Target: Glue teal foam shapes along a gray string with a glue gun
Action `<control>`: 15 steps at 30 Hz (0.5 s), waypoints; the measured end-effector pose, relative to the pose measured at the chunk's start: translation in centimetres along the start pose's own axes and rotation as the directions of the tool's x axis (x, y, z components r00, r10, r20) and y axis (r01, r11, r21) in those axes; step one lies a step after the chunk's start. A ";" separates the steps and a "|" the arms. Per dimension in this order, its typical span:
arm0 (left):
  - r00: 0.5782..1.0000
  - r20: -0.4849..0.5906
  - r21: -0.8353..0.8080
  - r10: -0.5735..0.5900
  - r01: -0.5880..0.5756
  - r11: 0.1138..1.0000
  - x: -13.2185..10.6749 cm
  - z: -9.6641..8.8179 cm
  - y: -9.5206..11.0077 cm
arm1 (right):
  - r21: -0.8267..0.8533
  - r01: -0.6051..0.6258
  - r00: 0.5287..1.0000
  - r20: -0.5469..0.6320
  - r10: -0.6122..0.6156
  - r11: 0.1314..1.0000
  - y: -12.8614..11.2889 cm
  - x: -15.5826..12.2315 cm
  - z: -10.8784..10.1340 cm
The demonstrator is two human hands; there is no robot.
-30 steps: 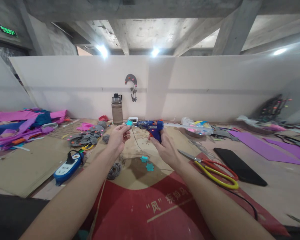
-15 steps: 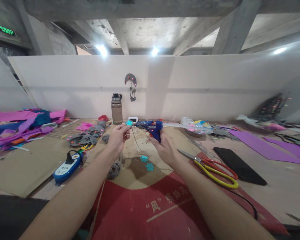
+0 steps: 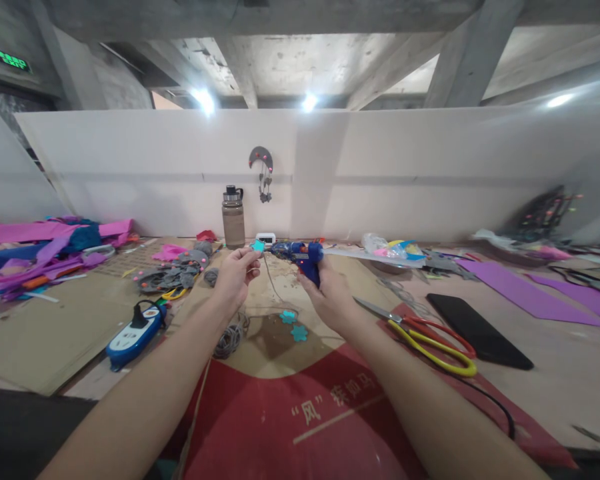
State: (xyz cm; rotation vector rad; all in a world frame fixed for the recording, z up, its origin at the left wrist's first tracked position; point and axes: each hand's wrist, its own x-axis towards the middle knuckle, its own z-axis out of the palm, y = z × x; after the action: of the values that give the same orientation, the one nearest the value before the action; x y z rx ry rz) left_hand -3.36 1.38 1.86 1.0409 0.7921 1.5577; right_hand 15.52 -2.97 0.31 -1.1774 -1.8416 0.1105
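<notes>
My left hand (image 3: 236,276) is raised over the table, pinching a small teal felt piece (image 3: 257,247) with a thin grey string hanging from it. My right hand (image 3: 330,297) is wrapped round the handle of a blue hot glue gun (image 3: 300,254), its nozzle pointing left and nearly touching the teal piece. Two more teal felt flowers (image 3: 294,324) lie on the cardboard below, beside a coil of grey string (image 3: 229,340).
Yellow and red scissors (image 3: 423,339) and a black phone (image 3: 479,330) lie to the right. A blue and white power strip (image 3: 133,331) sits at left, a water bottle (image 3: 233,218) by the white wall. Purple and pink felt scraps (image 3: 40,243) pile at both sides.
The glue gun has shifted slightly left, its nozzle closing on the teal piece. My left hand has stayed almost still.
</notes>
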 end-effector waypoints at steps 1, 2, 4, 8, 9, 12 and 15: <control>1.000 -0.008 0.016 0.020 -0.020 1.000 -0.1 0.1 0.0 | -0.022 0.001 1.000 0.013 -0.001 1.000 0.0 0.0 0.0; 0.999 -0.019 0.036 0.048 -0.048 0.998 -0.2 0.2 0.0 | -0.047 0.006 1.000 0.027 -0.005 0.999 0.0 -0.1 0.0; 0.993 -0.040 0.088 0.115 -0.111 0.990 -0.4 0.4 0.1 | -0.100 0.029 0.999 0.042 -0.025 0.995 0.0 -0.1 0.0; 0.982 -0.062 0.167 0.176 -0.164 0.972 -0.6 0.6 0.1 | -0.201 0.094 0.996 0.028 -0.091 0.975 0.1 -0.3 0.0; 0.983 -0.064 0.166 0.173 -0.160 0.973 -0.6 0.6 0.1 | -0.218 0.102 0.995 0.025 -0.099 0.971 0.1 -0.4 0.1; 0.988 -0.063 0.125 0.144 -0.135 0.983 -0.5 0.4 0.2 | -0.231 0.107 0.994 0.042 -0.100 0.967 0.0 -0.6 0.2; 0.994 -0.033 0.056 0.100 -0.098 0.994 -0.3 0.2 0.3 | -0.206 0.111 0.993 0.050 -0.103 0.972 -0.2 -0.6 0.1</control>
State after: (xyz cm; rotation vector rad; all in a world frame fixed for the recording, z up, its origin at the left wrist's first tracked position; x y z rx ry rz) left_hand -3.25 1.05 2.12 1.1092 0.8221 1.6501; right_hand 15.39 -3.52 0.00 -1.2222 -1.9839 -0.1252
